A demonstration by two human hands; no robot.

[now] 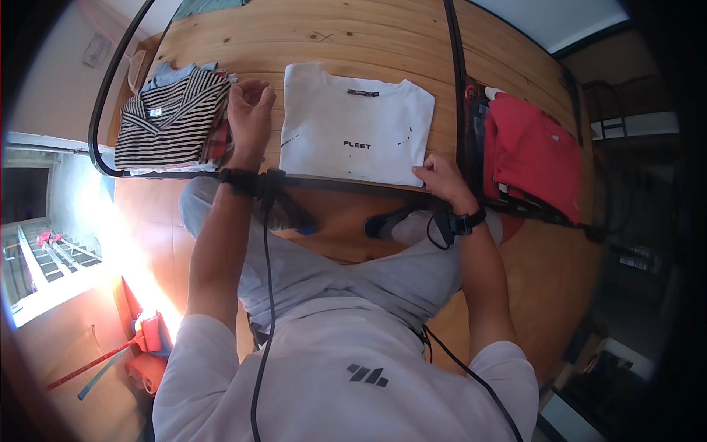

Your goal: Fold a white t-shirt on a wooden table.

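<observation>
A folded white T-shirt point(326, 121) with dark printing and small dark specks lies flat on the wooden boards before me, its neckline away from me. At its near right corner, my right hand point(443, 177) has curled fingers and pinches the edge. My left hand point(251, 113) is held left of the shirt, empty, with fingers loosely bent and thumb apart. Beside that hand is a stack of folded clothes, topped by a black-and-white striped garment point(171, 119). A light blue piece point(171, 74) shows at the stack's far side.
The wooden bed platform point(353, 38) has a black metal frame bar point(454, 72) running across it. Right of the bar sits a pile with a red garment point(536, 149) on top. A cable point(269, 276) hangs from my left wrist strap. Bright light enters at left.
</observation>
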